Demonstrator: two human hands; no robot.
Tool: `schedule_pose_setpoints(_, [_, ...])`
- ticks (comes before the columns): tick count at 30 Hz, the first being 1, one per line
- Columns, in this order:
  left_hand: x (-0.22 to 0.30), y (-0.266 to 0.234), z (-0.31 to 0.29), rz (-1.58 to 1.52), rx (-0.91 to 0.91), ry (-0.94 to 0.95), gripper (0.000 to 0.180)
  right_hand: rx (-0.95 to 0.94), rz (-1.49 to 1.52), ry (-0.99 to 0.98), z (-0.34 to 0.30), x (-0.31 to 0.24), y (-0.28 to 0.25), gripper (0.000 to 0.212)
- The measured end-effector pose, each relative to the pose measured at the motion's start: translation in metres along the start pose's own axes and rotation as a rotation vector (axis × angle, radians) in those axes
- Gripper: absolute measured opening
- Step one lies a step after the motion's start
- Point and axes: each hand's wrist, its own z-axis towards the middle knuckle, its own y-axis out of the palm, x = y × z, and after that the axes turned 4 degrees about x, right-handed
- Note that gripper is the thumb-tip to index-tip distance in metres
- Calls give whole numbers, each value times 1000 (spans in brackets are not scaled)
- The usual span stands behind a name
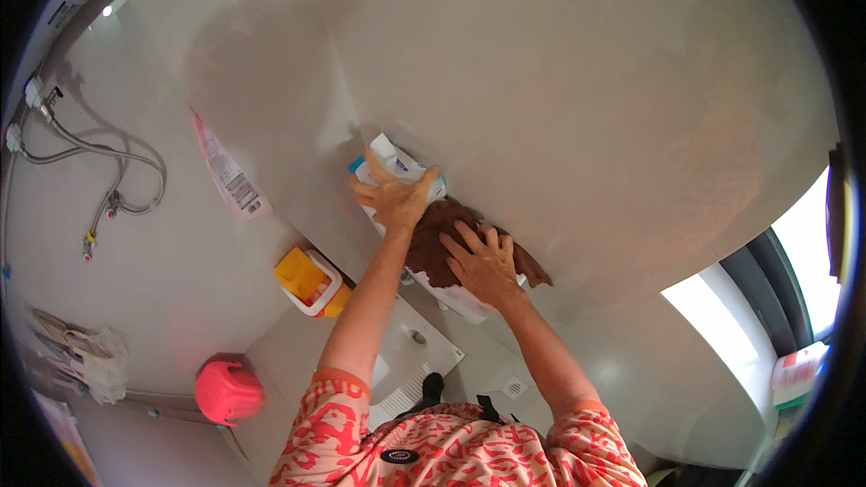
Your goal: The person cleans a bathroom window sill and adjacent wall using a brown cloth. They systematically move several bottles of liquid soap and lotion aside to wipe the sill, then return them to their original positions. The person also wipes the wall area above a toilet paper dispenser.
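Observation:
My left hand (pixel 394 197) spans a white and blue tissue pack (pixel 413 166), thumb on one side and fingers on the other. A white tissue (pixel 383 150) sticks up from the pack's far end. My right hand (pixel 484 265) lies with spread fingers on a crumpled brown cloth (pixel 431 251), pressing it from above. The cloth drapes over a white box-like fixture (pixel 465 305) against the wall, and one corner hangs off to the right. Most of the fixture's top is hidden beneath the cloth and pack.
A squat toilet (pixel 410 356) lies below my arms. Left of it stand a yellow bin (pixel 298 269) with a white rim and a pink plastic bucket (pixel 230 392). Metal hoses (pixel 122 153) and a pink packet (pixel 225 171) are on the left wall. A window (pixel 806 248) is at right.

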Motion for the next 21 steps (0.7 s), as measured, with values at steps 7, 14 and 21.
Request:
schedule_pose_setpoints(7, [3, 19, 26, 310, -166, -13, 110, 11, 59, 18, -37, -10, -28, 42])
schedule_pose_setpoints(14, [-70, -10, 83, 77, -115, 228, 134, 22, -19, 57, -1, -16, 0, 48])
schedule_pose_setpoints(21, [-112, -62, 90, -481, -530, -142, 105, 0, -33, 117, 42, -34, 42, 55])
